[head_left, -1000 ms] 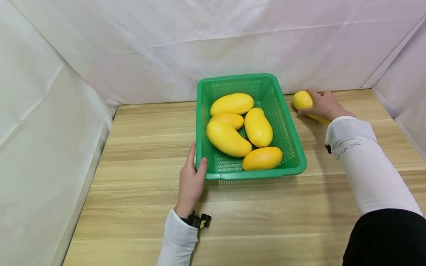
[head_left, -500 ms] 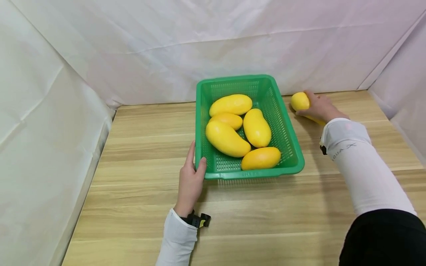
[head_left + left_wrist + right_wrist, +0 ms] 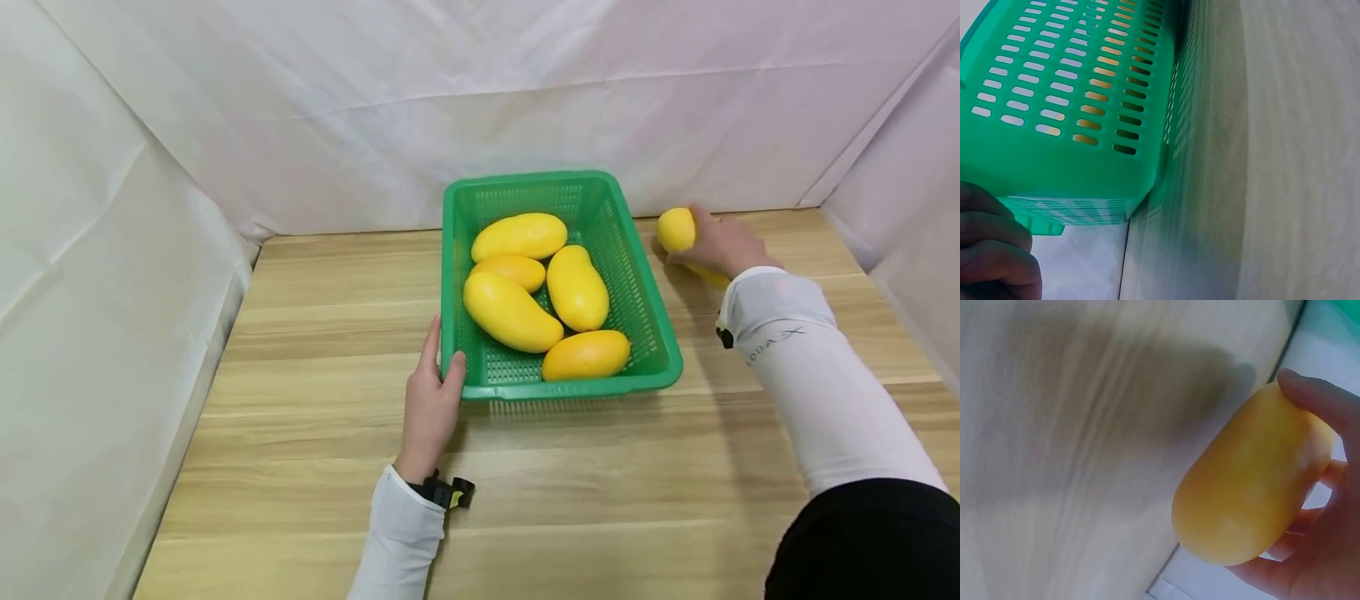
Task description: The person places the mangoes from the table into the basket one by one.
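Note:
A green plastic basket (image 3: 570,388) with slotted walls stands near the back edge of the table. Several yellow mangoes lie inside it, among them a curved one (image 3: 512,312) and a more orange one (image 3: 587,356) at the near side. My left hand (image 3: 431,408) grips the basket's near left corner, thumb at the rim; its curled fingers (image 3: 994,265) show in the left wrist view. To the right of the basket, my right hand (image 3: 726,244) holds another mango (image 3: 1250,481) between thumb and fingers. That hand covers the mango's middle in the head view.
White cloth walls (image 3: 360,158) enclose the back and both sides of the wood-grain table (image 3: 300,400). The cloth at the back comes down right behind the basket and the held mango.
The head view has shifted slightly. Both hands keep their holds, on the basket and on the mango, with no clear movement.

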{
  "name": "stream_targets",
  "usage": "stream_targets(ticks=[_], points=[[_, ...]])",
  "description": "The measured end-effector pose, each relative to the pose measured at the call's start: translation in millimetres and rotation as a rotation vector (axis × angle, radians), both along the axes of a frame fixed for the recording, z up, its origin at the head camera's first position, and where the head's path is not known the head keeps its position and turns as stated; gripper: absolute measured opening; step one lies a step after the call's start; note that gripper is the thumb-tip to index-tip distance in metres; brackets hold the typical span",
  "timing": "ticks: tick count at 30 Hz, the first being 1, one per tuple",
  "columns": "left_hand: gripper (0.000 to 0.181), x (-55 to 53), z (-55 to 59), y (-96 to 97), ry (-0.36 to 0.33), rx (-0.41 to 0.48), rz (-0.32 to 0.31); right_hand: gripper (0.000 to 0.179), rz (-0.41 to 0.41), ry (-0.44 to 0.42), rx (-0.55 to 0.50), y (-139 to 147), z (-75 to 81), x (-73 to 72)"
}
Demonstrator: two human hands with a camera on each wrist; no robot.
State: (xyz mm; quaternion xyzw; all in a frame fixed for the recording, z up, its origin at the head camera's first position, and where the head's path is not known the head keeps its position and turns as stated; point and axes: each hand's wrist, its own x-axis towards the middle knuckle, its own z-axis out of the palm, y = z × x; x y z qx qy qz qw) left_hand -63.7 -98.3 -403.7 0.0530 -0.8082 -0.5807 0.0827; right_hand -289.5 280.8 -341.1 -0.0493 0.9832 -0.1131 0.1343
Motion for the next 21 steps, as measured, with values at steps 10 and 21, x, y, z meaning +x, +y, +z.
stream_targets(ticks=[10, 21], points=[[0.055, 0.1, 1.0, 1.6, 0.001, 0.014, 0.003, 0.100, 0.002, 0.077, 0.036, -7.1, 43.5, 9.3], [0.056, 4.9, 12.3, 3.6, -0.035, 0.034, -0.002, 0.105, 0.071, 0.142, 0.058, -61.2, 99.0, 30.7]])
